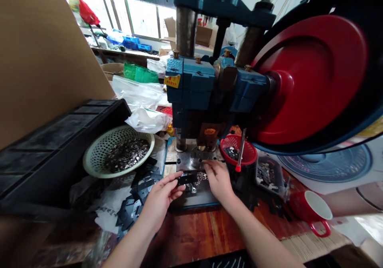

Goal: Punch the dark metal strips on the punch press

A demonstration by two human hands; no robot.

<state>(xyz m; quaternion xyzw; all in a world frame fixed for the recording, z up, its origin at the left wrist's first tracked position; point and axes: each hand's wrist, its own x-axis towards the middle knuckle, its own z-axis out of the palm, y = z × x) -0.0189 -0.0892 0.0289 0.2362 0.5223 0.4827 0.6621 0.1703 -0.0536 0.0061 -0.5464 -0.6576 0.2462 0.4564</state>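
My left hand (163,192) pinches a flat black plate (187,179) between thumb and fingers, in front of the die of a blue bench press. My right hand (219,180) reaches to the steel die plate (191,162), fingertips together and pointing down. Whatever those fingertips hold, if anything, is too small or hidden to make out. Between the hands, a little heap of tiny shiny metal parts (201,177) lies on the press bed. Above them stands the blue press head (197,84), its punch area partly in shadow.
A pale green basket (89,162) of small metal pieces stands left, beside a pile of dark flat plates (131,210). At right are a red basket (253,156), a clear tub (281,180) of parts, a red mug (299,204) and the large red flywheel (317,80).
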